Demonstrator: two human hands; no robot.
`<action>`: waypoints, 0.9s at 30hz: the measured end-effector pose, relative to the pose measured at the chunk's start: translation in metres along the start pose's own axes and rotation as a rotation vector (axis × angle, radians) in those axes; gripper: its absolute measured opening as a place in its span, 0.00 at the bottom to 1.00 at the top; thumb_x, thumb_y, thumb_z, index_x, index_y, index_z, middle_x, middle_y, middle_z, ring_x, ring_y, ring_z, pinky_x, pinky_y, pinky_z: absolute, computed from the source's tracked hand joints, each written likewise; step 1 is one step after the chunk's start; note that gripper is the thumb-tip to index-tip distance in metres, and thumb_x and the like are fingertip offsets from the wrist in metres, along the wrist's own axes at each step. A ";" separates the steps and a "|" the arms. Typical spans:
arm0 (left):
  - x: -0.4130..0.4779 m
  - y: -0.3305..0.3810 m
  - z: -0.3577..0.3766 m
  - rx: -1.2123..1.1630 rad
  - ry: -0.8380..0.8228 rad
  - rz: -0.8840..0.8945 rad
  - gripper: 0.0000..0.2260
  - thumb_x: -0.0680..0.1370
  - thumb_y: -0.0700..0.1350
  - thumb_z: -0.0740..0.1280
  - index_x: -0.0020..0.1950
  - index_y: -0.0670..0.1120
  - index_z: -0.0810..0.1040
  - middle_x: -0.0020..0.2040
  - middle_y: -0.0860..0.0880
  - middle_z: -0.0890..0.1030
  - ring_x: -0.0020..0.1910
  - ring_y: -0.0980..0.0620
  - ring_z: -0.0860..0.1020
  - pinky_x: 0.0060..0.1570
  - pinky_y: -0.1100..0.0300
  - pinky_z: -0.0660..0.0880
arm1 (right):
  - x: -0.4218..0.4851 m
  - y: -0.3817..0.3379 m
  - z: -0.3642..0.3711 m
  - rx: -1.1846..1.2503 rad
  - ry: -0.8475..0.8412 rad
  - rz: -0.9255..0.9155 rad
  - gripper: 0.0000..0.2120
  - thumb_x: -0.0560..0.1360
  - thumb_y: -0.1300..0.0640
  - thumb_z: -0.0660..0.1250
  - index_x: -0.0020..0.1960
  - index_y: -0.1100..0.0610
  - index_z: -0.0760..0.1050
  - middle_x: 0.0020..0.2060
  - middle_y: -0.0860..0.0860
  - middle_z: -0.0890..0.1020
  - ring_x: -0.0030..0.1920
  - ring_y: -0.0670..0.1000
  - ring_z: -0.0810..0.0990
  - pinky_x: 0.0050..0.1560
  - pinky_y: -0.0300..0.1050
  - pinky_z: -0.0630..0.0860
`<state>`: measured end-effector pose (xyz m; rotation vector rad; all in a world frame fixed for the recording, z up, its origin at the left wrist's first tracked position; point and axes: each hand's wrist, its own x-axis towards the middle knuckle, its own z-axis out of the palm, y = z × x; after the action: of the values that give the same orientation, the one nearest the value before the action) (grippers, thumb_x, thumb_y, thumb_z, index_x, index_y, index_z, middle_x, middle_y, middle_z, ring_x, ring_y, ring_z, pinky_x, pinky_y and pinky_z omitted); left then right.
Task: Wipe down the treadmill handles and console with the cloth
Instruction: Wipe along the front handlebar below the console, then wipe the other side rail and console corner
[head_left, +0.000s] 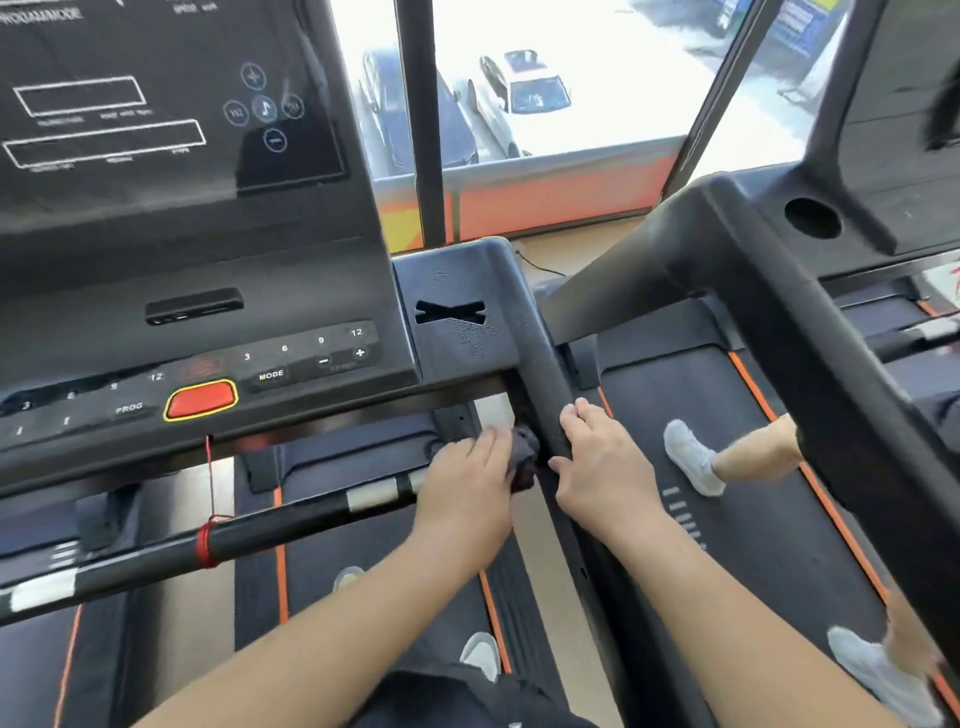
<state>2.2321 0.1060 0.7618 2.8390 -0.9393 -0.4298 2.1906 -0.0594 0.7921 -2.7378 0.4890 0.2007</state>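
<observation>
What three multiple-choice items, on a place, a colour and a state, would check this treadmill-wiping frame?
1. Where is the cloth? A on the console; B against the side handle, by the left hand; C on the belt.
2. Colour of the large console button? A green; B blue; C red.
3. The right hand: A grips the side handle; B hangs free; C presses MODE.
Key: 1B, bunched at the handle; 2C, red with a yellow rim; 3A, fingers wrap the bar.
</observation>
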 end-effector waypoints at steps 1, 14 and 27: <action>-0.015 -0.010 0.004 0.013 0.103 0.069 0.23 0.78 0.48 0.55 0.68 0.41 0.78 0.63 0.43 0.83 0.56 0.43 0.83 0.57 0.50 0.79 | 0.000 0.000 0.000 0.004 0.004 -0.004 0.30 0.79 0.52 0.68 0.78 0.54 0.62 0.78 0.48 0.62 0.76 0.52 0.63 0.67 0.50 0.72; -0.024 -0.008 -0.071 -0.882 0.232 -0.191 0.11 0.85 0.53 0.57 0.57 0.54 0.78 0.50 0.57 0.83 0.52 0.55 0.79 0.57 0.54 0.74 | 0.025 -0.053 -0.033 0.924 -0.271 0.172 0.27 0.77 0.37 0.67 0.37 0.62 0.78 0.32 0.51 0.79 0.36 0.52 0.83 0.47 0.54 0.85; -0.015 -0.026 -0.074 -0.842 0.346 -0.151 0.15 0.82 0.47 0.63 0.69 0.54 0.73 0.46 0.62 0.78 0.46 0.60 0.78 0.50 0.60 0.75 | 0.096 -0.105 -0.098 0.505 -0.147 -0.512 0.06 0.81 0.55 0.67 0.47 0.48 0.81 0.39 0.45 0.84 0.43 0.47 0.81 0.50 0.44 0.79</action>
<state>2.2577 0.1375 0.8305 2.1056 -0.3471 -0.2475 2.3254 -0.0324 0.8971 -2.2350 -0.1895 0.1221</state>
